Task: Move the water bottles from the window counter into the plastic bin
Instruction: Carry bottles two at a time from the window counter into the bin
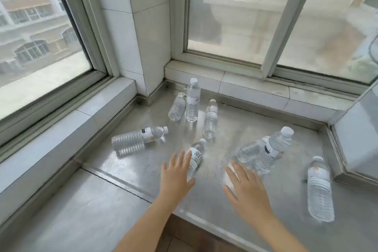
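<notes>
Several clear water bottles with white caps are spread over the steel window counter (143, 170). One stands upright (192, 100) near the back corner, with another lying to its left (177, 106) and a third lying to its right (210, 119). A bottle lies on its side at the left (139, 138). My left hand (177, 172) is open, its fingers over the lower part of a lying bottle (197, 154). My right hand (245, 188) is open above the counter, just left of two bottles lying one over the other (271, 149). Another bottle lies at the right (319, 188). No plastic bin is in view.
Windows with pale frames (225, 61) run along the back and the left, above tiled ledges. A tiled pillar (139, 26) fills the corner between them. A raised block (356, 135) borders the counter on the right. The counter's front edge (204, 223) runs below my forearms.
</notes>
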Demonstrator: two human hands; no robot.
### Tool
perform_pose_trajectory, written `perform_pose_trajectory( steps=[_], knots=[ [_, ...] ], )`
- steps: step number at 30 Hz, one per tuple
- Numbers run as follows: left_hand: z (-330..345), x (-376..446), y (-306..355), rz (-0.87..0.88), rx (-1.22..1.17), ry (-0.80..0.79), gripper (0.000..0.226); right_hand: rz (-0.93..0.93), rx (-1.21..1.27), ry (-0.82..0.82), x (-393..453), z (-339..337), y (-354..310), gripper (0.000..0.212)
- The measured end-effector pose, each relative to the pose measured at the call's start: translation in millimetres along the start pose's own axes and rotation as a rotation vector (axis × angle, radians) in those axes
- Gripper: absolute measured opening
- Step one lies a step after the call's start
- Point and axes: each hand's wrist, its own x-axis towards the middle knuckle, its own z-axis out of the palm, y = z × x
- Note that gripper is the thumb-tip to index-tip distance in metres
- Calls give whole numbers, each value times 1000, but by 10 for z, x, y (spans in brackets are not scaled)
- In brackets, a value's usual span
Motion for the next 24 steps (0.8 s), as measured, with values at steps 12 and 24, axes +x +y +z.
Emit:
perform_pose_trajectory(
  steps=[12, 24],
  knots=[
    [258, 614, 173, -316, -275, -170, 88, 10, 76, 38, 542, 402, 691, 52],
    [-236, 861, 950, -206, -934, 48, 89, 97, 154, 197, 336, 252, 1133, 51]
  ],
)
